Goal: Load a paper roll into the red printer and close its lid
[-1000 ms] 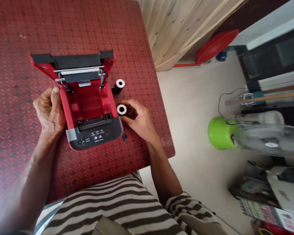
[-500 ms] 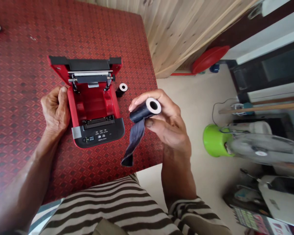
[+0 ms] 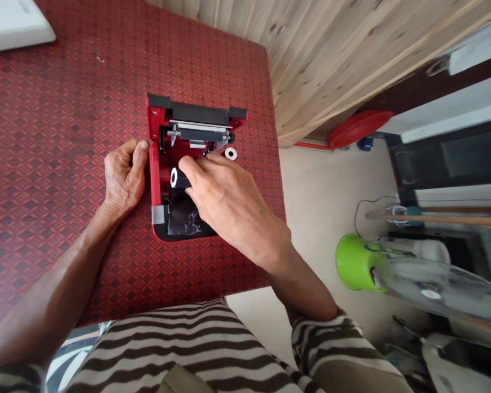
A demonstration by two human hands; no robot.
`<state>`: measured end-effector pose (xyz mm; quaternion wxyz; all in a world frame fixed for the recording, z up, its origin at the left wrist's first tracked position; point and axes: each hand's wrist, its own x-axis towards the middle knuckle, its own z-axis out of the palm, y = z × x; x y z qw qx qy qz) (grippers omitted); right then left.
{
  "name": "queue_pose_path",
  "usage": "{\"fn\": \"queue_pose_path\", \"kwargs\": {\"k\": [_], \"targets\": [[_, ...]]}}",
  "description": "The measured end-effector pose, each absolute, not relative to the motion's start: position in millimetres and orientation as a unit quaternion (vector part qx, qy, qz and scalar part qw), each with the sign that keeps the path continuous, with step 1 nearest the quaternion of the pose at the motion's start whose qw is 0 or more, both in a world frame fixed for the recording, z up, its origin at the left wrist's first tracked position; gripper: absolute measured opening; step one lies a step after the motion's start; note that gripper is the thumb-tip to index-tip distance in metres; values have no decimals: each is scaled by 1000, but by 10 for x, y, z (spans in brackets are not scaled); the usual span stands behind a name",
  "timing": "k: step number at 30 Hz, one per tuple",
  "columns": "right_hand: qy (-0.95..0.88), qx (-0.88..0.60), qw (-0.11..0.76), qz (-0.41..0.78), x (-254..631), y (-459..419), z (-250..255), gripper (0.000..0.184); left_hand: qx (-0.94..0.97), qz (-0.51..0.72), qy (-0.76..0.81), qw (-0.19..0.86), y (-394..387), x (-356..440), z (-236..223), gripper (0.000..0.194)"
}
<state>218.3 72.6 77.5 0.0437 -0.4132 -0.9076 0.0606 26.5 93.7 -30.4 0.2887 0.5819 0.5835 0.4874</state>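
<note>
A red and black receipt printer (image 3: pixel 155 174) sits on the table with its lid (image 3: pixel 198 112) raised. My right hand (image 3: pixel 233 204) reaches over the paper bay, its fingers closed around a dark paper roll (image 3: pixel 181 180) with a white ring-shaped end. The roll lies inside the bay, and its loose dark strip (image 3: pixel 182 215) drapes over the printer's front panel. My left hand (image 3: pixel 126 172) rests on the table in a fist, thumb side against the printer's left wall. Behind my right hand, the white end of a second roll (image 3: pixel 231 154) shows; its body is mostly hidden.
The red patterned table (image 3: pixel 85 109) ends on the right near a wooden panel (image 3: pixel 311 65). A white object (image 3: pixel 14 24) lies at the far left corner. On the floor to the right are a green bucket (image 3: pixel 352 262), a fan (image 3: pixel 437 289) and a red round object (image 3: pixel 358 128).
My right hand picked the roll up from beside the printer, lifted it to the right, then brought it left into the bay. My left hand stays at the printer's side.
</note>
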Motion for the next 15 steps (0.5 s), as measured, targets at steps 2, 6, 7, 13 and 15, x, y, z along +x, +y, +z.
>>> {"fn": "queue_pose_path", "kwargs": {"k": [2, 6, 7, 13, 15], "targets": [[-900, -429, 37, 72, 2137, 798, 707, 26, 580, 487, 583, 293, 940, 265, -310, 51], [-897, -434, 0, 82, 2090, 927, 646, 29, 576, 486, 586, 297, 935, 276, -299, 51], [-899, -430, -10, 86, 2084, 951, 643, 30, 575, 486, 586, 299, 934, 279, -294, 51], [-893, -430, -18, 132, 2072, 1007, 610, 27, 580, 478, 589, 297, 930, 280, -275, 49], [-893, -429, -5, 137, 2078, 1000, 602, 26, 584, 473, 591, 293, 928, 277, -275, 47]]}}
